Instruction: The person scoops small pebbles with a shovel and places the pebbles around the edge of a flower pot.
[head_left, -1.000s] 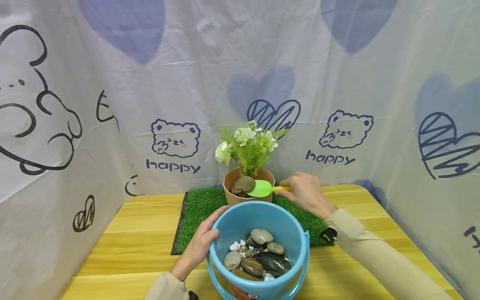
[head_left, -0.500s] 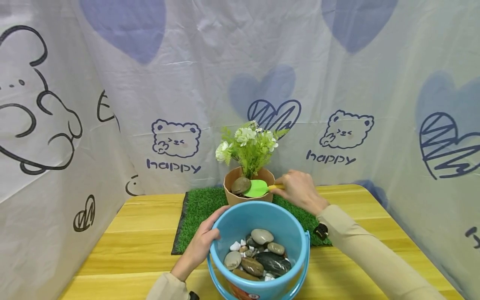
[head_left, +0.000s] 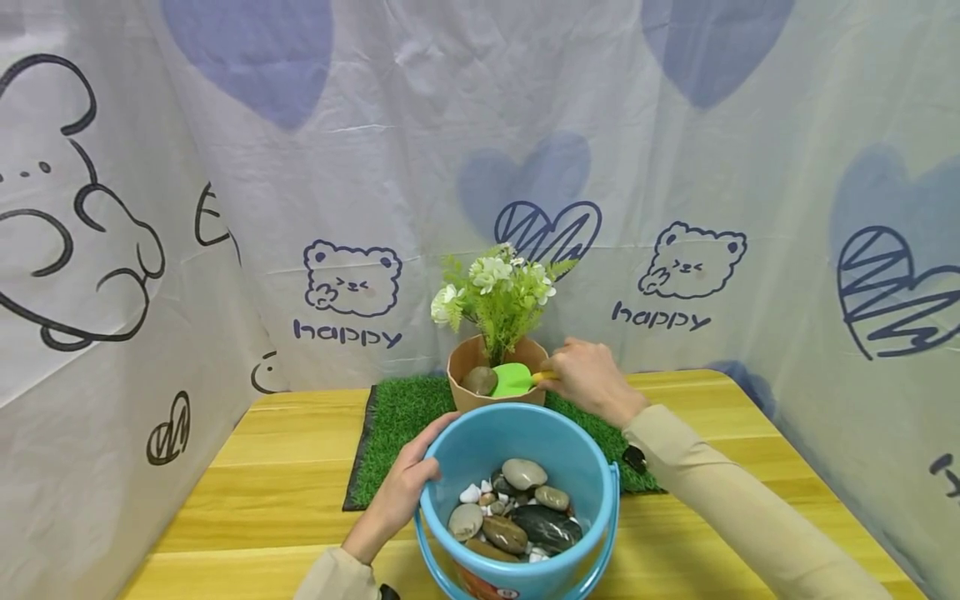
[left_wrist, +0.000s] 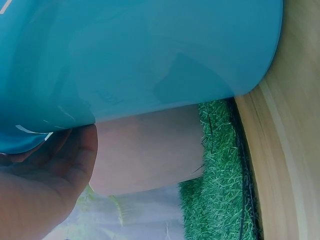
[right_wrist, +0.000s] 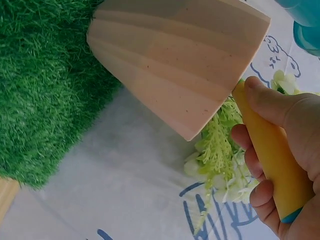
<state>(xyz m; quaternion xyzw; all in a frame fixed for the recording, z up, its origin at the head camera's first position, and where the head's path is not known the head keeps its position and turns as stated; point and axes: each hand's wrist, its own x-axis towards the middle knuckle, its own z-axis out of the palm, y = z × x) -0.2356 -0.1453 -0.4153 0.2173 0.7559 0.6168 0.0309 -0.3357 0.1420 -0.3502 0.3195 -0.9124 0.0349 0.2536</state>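
My right hand point(head_left: 588, 379) grips the yellow handle point(right_wrist: 272, 150) of a toy shovel, its fingers curled round it in the right wrist view. The shovel's green blade point(head_left: 513, 380) is inside the tan flowerpot point(head_left: 498, 402), beside a brown stone point(head_left: 480, 381). White flowers with green leaves point(head_left: 495, 287) stand in the same pot. With its thumb over the rim, my left hand point(head_left: 401, 479) holds the left side of a blue bucket point(head_left: 517, 414). Several stones point(head_left: 504, 533), large and small, lie at the bucket's bottom.
Green artificial turf point(head_left: 401, 408) lies under the pot on the wooden table point(head_left: 277, 467). The bucket stands in front of the pot, close to it. White printed cloth point(head_left: 360, 167) hangs behind the table and along both sides.
The shovel blade has moved left and tipped lower into the pot, with my right hand following. The brown stone has shifted left and down off the blade. My left hand and the bucket stay put.
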